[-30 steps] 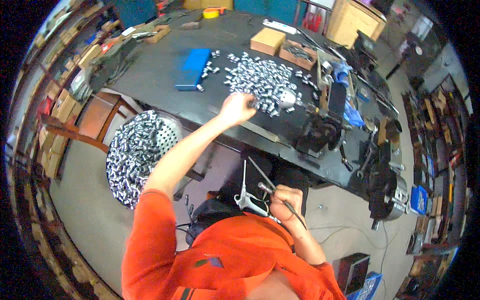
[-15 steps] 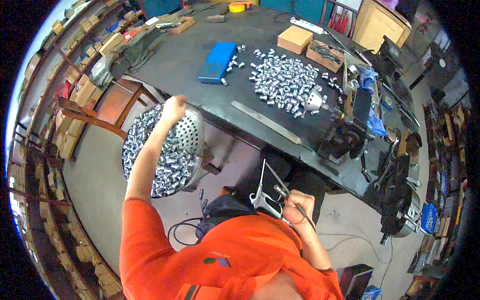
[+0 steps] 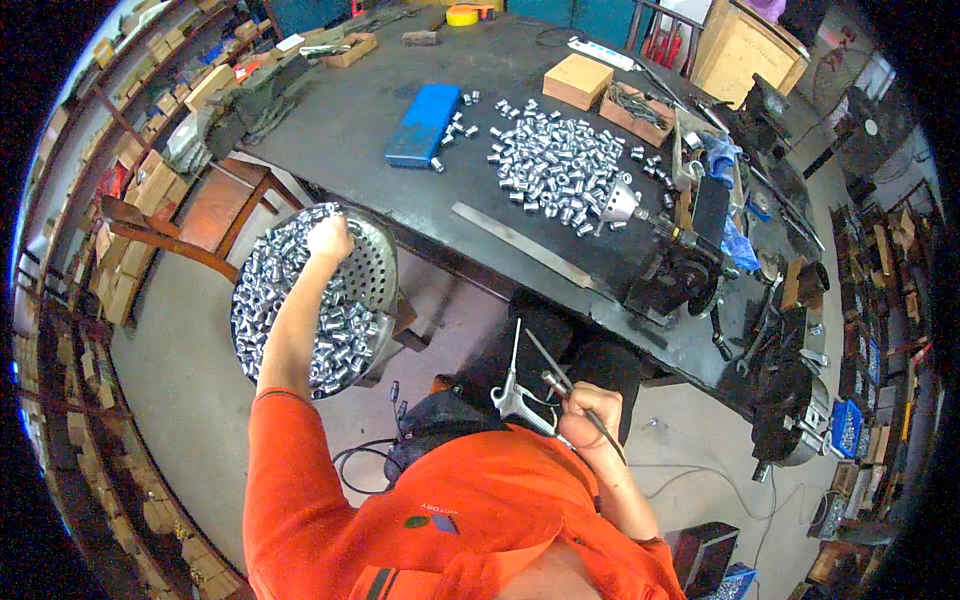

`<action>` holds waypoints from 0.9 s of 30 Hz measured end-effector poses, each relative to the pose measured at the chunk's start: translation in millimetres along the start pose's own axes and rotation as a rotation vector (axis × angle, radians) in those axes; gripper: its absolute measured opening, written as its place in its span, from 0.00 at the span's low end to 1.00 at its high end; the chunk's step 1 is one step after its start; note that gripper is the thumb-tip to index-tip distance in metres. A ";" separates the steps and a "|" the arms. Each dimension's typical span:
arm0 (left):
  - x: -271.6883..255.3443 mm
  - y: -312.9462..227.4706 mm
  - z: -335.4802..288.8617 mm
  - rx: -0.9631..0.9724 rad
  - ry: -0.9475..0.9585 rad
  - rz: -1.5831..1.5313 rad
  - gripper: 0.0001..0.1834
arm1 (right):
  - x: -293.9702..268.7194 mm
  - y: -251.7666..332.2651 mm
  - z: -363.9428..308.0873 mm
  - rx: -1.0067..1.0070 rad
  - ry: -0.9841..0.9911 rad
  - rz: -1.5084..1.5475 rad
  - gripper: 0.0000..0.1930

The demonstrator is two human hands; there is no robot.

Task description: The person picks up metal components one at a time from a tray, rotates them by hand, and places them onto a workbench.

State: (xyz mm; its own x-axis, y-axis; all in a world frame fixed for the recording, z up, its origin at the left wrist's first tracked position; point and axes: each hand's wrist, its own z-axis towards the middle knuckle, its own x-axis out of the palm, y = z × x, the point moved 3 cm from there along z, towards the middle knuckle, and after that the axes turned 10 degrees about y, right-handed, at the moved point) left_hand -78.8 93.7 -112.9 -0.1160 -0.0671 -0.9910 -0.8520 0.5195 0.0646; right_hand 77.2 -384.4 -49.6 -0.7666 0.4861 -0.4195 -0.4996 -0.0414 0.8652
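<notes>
My left hand (image 3: 330, 238) is closed, fingertips down at the far side of a round perforated metal basin (image 3: 378, 262). Small shiny metal sleeves (image 3: 275, 290) are heaped in the basin. A silvery bit shows at those fingertips; whether it is gripped I cannot make out. In front of my body, my right hand (image 3: 592, 412) is wrapped round a thin dark rod (image 3: 548, 357) that slants up to the left. A metal sleeve (image 3: 552, 382) sits beside the rod, close to the fingers. Just left of this hand is a silver air blow gun (image 3: 522, 408) with a long nozzle; its handle end reaches the palm.
On the dark workbench (image 3: 370, 140) lie a pile of metal sleeves (image 3: 560, 165), a blue box (image 3: 424, 125), a flat metal bar (image 3: 520, 243) and a cardboard box (image 3: 577, 80). A black vise (image 3: 675, 275) stands at the right edge. A wooden chair (image 3: 215, 210) is beside the basin.
My left hand has drawn back a little toward me and left over the basin. The right hand keeps its hold on the rod. The whole view has shifted slightly.
</notes>
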 end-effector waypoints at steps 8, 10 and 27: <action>-2.5 -2.2 2.9 -0.020 0.037 0.043 0.11 | -0.2 3.6 -1.5 -0.003 -0.021 -0.034 0.09; -4.7 -3.9 -0.5 -0.014 0.040 0.042 0.12 | -0.8 4.5 -2.7 0.002 -0.011 -0.042 0.09; -74.9 -146.9 -187.2 0.542 1.053 -1.732 0.17 | -1.0 30.9 20.9 -0.114 0.228 0.119 0.15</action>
State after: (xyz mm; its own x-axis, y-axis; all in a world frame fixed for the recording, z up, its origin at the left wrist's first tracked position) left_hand -40.5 -137.1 -26.1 0.1034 -0.8849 0.4541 -0.2029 -0.4657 -0.8614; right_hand 70.9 -368.0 -16.7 -0.8871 0.2636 -0.3789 -0.4330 -0.1909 0.8809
